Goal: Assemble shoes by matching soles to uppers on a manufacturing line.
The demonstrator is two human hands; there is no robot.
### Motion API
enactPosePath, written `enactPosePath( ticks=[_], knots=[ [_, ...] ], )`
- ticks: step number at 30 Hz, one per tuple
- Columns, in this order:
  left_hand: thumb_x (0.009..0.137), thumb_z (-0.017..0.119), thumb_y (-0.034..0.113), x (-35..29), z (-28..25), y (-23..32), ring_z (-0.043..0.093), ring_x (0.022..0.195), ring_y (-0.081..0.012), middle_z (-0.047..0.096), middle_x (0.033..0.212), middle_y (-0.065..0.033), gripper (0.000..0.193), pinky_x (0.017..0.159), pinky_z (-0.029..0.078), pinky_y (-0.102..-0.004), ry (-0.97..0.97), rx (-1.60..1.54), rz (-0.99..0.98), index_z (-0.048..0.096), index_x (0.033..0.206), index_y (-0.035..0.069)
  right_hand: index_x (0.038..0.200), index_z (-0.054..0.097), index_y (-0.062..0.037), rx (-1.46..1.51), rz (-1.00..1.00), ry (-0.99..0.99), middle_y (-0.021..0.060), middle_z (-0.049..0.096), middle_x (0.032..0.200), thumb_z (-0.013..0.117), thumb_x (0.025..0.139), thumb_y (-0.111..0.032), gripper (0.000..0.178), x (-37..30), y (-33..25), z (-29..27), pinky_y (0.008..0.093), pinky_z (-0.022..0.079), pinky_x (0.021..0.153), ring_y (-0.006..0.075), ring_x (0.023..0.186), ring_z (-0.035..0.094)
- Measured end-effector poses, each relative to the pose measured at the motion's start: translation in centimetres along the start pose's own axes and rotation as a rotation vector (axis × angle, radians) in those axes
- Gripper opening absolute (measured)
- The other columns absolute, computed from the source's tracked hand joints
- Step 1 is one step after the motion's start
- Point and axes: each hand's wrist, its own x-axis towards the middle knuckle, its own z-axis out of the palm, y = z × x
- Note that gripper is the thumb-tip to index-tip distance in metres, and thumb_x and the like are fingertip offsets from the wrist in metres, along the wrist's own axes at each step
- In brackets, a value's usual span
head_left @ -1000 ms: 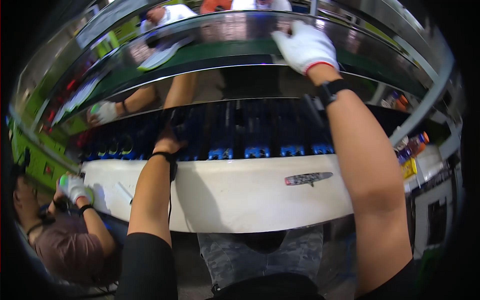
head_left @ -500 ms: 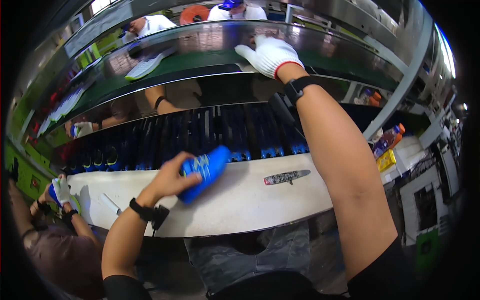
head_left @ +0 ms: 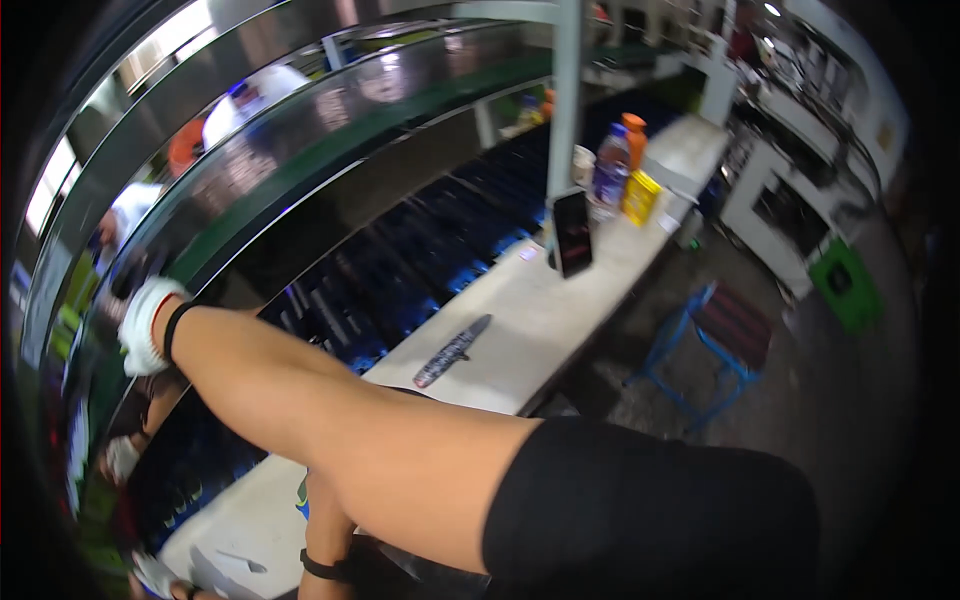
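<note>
1. Left hand (head_left: pixel 326 505), half hidden under the right forearm: a blue shoe (head_left: pixel 303 497) peeks out right beside it; finger spread and grip, cannot tell.
2. Right hand (head_left: pixel 150 325), white-gloved, out by the raised belt (head_left: pixel 235 200): blurred fingers, cannot tell how far open or whether holding.
3. Dark trough (head_left: pixel 400 262) alongside, blue items within.
4. Far containers: white cup, purple-labelled bottle (head_left: pixel 610 172), orange bottle (head_left: pixel 635 140), yellow box (head_left: pixel 640 197); contents unclear.
5. White bench (head_left: pixel 545 310) shows between patterned knife-like tool (head_left: pixel 453 352) and phone (head_left: pixel 573 235); front edge slants up rightward.
6. Grey post (head_left: pixel 564 110) rises behind the phone; blue-framed stool (head_left: pixel 735 325) beyond the edge.
</note>
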Motion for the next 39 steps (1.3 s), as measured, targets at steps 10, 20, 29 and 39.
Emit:
enactPosePath(
  ticks=[10,20,29,39],
  knots=[
    [0.085,0.084,-0.006,4.0,-1.2,10.6,0.075,0.105,-0.0444,0.075,0.123,-0.0277,0.072,0.09,0.062,-0.0484,0.37,-0.325,0.16,0.054,0.149,0.006,0.102,0.087,-0.0102,-0.001,-0.086,0.434,0.0179,0.083,0.101,0.079,0.078,-0.033,0.034,-5.0,6.3,-0.7,0.0501,0.064,0.089,0.0394,0.1,0.08],
    [0.08,0.079,-0.004,0.6,-2.6,11.5,0.064,0.11,-0.0382,0.074,0.124,-0.02,0.059,0.1,0.052,-0.0482,0.571,-0.188,0.046,0.071,0.138,0.002,0.126,0.066,-0.0023,0.681,-0.163,1.084,0.0083,0.075,0.115,0.082,0.102,-0.014,0.031,-29.7,6.8,-2.0,0.03,0.06,0.086,0.0127,0.099,0.07],
    [0.082,0.081,-0.007,1.3,-1.8,11.6,0.06,0.1,-0.0288,0.078,0.122,-0.0132,0.055,0.092,0.051,-0.0397,0.656,-0.249,-0.058,0.077,0.135,0.005,0.119,0.064,-0.0024,1.174,0.532,1.458,0.0102,0.077,0.105,0.071,0.111,-0.032,0.031,-33.3,9.6,0.7,0.0381,0.064,0.079,0.024,0.091,0.078],
    [0.079,0.088,-0.002,0.3,-3.1,12.1,0.057,0.092,-0.0244,0.08,0.121,-0.0099,0.054,0.081,0.05,-0.0342,0.644,-0.276,-0.088,0.081,0.131,0.009,0.12,0.068,-0.0002,0.87,0.717,1.092,0.0069,0.074,0.108,0.072,0.111,-0.025,0.027,-37.4,7.3,5.4,0.0309,0.057,0.089,0.0136,0.097,0.07]
  ],
)
